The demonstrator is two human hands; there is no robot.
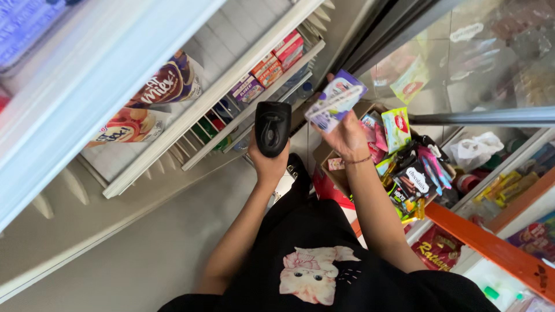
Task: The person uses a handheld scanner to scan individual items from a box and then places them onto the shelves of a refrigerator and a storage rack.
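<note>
Here the left hand (267, 164) grips a black scanner (272, 128); the right hand (347, 138) pinches a purple-white packet (336, 99) above the snack box (404, 173), where a loose pinch could drop it

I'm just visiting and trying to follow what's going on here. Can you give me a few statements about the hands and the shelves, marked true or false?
1. The left hand holds a black handheld scanner. True.
2. The right hand is empty. False: it holds a small purple-and-white packet.
3. A cardboard box of assorted snacks sits below the right hand. True.
4. The white wire shelf holds only bottles. False: boxed cartons stand on it too.
5. The scanner lies on the floor. False: it is held up in the left hand.
</note>
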